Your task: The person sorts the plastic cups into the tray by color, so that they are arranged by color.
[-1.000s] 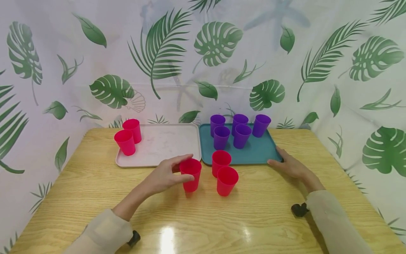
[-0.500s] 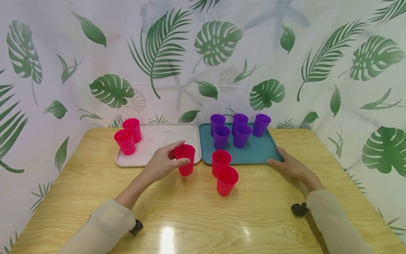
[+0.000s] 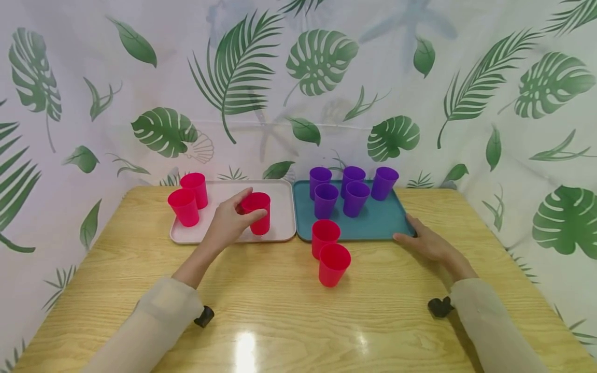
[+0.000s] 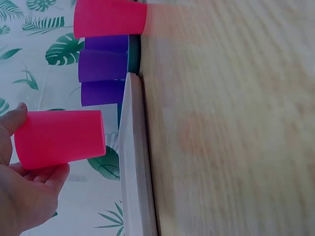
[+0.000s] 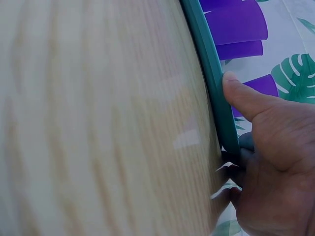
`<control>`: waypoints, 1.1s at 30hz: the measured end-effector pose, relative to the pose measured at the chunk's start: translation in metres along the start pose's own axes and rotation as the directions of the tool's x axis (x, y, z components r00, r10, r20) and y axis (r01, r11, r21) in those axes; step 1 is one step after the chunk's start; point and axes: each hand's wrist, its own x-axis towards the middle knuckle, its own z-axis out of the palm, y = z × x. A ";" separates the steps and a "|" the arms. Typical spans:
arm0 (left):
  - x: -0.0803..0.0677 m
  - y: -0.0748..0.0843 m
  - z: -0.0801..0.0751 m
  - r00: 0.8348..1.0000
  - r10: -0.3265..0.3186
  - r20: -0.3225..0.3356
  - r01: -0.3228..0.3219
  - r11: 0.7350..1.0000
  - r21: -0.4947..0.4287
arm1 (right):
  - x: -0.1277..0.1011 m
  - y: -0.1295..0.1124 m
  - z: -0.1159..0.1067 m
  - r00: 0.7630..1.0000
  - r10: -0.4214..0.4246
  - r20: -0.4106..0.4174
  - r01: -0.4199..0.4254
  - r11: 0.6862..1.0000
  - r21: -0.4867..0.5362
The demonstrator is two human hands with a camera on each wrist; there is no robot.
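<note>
My left hand [image 3: 226,220] holds a red plastic cup [image 3: 260,220] upright over the front right part of the white tray [image 3: 224,187]. In the left wrist view, thumb and fingers grip the red cup [image 4: 61,137] from both sides, and its base hangs a little off the tray's rim [image 4: 133,162]. My right hand [image 3: 431,243] holds the front right corner of the teal tray [image 3: 382,228]. The right wrist view has the thumb [image 5: 241,96] on the tray's rim and the other fingers around its outer edge, partly hidden.
Two red cups [image 3: 185,208] stand at the white tray's left end. Two more red cups [image 3: 333,267] stand on the wooden table [image 3: 280,321] before the teal tray. Several purple cups [image 3: 356,199] stand on the teal tray. A leaf-patterned cloth [image 3: 261,67] hangs behind.
My left hand has carried the red cup from the table, away from me and to the left, over the white tray. My right hand has stayed at the teal tray's corner.
</note>
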 end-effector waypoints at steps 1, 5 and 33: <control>0.003 0.000 -0.001 1.000 -0.007 -0.009 0.007 1.000 -0.011 | 0.000 0.001 0.000 1.000 0.003 -0.003 -0.003 1.000 0.001; 0.012 -0.002 -0.003 0.998 -0.032 -0.052 0.030 0.999 -0.024 | 0.001 0.004 0.001 1.000 0.007 -0.004 -0.006 1.000 0.006; 0.059 -0.025 -0.032 0.954 -0.144 -0.263 0.148 0.989 -0.007 | -0.002 -0.007 0.000 1.000 0.010 0.001 -0.010 0.999 -0.033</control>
